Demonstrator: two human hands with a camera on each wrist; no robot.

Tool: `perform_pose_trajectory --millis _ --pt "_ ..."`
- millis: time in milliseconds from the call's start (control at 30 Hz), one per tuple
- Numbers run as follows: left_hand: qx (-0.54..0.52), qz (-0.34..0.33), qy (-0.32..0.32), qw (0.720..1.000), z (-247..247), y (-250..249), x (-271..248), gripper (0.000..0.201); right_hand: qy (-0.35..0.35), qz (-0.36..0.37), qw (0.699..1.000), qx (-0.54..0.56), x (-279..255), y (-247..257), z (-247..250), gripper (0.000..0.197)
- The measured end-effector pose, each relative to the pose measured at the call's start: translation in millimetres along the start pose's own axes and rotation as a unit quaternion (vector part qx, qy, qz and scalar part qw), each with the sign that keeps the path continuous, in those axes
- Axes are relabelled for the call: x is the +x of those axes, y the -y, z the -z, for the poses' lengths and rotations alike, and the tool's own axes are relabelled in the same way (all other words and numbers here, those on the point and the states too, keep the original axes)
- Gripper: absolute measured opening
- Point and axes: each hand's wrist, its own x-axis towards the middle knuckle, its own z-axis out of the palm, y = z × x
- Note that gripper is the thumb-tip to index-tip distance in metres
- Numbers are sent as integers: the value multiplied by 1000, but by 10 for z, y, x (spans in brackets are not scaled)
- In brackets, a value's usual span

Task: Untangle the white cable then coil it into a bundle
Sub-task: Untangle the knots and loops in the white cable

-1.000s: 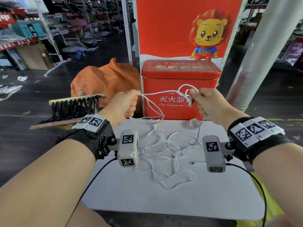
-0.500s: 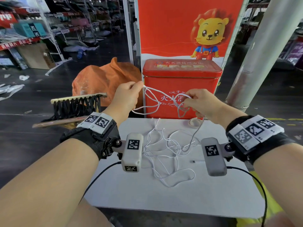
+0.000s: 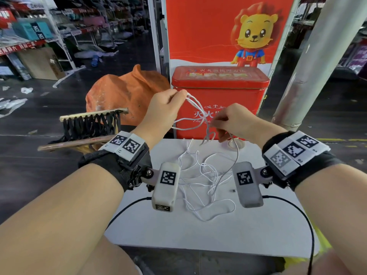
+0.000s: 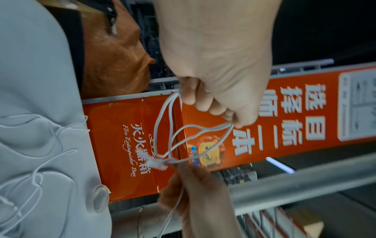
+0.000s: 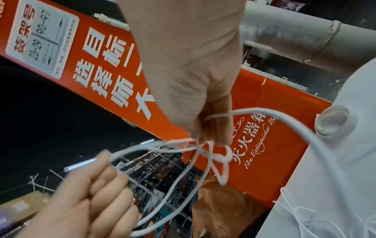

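Nearest the viewer, both forearms reach forward over a white worktop, each wrist carrying a black strap with printed markers. On the worktop, between the wrists, the slack part of the white cable lies in loose, overlapping loops, still tangled. A small clear round disc sits on the worktop near its far edge, under the right hand. Above the worktop, both hands hold the raised part of the cable. The left hand is raised higher, with its fingers curled and several strands pinched at the fingertips; the strands run from there down and to the right. The right hand is lower and close by, its fingers curled around the cable where the strands cross into a small knot-like bunch. One strand drops from the right hand to the pile on the worktop. The hands are apart, joined only by short spans of cable. Directly behind the worktop stands a red metal box with a lid and white lettering. To its left lie an orange sack and a wooden-edged black lattice rack. Behind the box rises a red poster showing a cartoon lion, with a grey pillar at the right.
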Motion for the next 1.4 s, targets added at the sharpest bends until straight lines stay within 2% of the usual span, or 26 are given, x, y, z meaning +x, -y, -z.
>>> perform_pose_trajectory --millis 100,167,233,267,400,500,567,600,700,800,833,867,900,933,967,1000,1033,1067,1133,1200,1300,1367,1400 --pt "63 -54 90 993 -81 -33 -23 44 -103 -15 994 32 82 -15 -26 28" --pt "132 -69 178 973 -130 -3 -25 44 -158 0 982 105 91 -12 -12 24" --pt "232 -46 240 941 -156 92 -12 43 -187 16 963 195 77 -29 42 26" --pt "282 -22 247 927 -149 149 -2 43 -193 22 952 238 75 -40 75 29" --pt "354 56 212 909 -8 387 43 46 -232 -9 901 366 118 -58 119 33" --pt "400 100 188 891 132 556 64 44 -260 2 825 502 124 -21 140 32" --pt "415 118 170 886 219 636 65 44 -254 29 769 586 114 -28 161 29" --pt "419 123 163 885 239 667 65 44 -242 42 750 614 101 -31 162 28" --pt "425 135 142 884 216 719 58 44 -206 60 725 654 92 -18 120 30" --pt "427 165 82 885 301 775 49 41 -247 3 715 654 128 -38 161 36" --pt "424 171 52 888 372 808 54 41 -273 -35 716 642 133 -83 199 38" --pt "410 171 20 896 442 843 64 41 -299 -66 732 608 128 -133 231 39" --pt "383 170 -8 908 504 864 71 42 -319 -86 772 542 123 -185 247 37" --pt "346 165 -31 923 536 868 77 42 -320 -89 834 441 115 -235 249 33" --pt "302 161 -47 938 540 850 84 42 -295 -77 900 312 111 -279 229 27" --pt "245 161 -62 954 521 830 91 42 -251 -54 949 180 94 -307 193 23" --pt "170 172 -78 967 496 802 99 40 -198 -24 978 69 92 -335 151 24" --pt "84 192 -96 973 471 771 106 37 -136 -2 991 -8 87 -348 127 26" --pt "-63 238 -108 963 457 707 112 36 -26 8 994 -109 92 -368 86 26" --pt "-166 261 -89 947 480 666 128 38 14 -5 979 -204 97 -372 64 26" --pt "-232 288 -33 929 520 598 158 43 -65 -28 957 -283 93 -329 70 43" --pt "-263 296 -8 918 516 516 156 45 -124 -1 969 -212 74 -289 93 47" --pt "-274 295 2 915 500 468 152 45 -153 6 982 -110 67 -281 97 46"
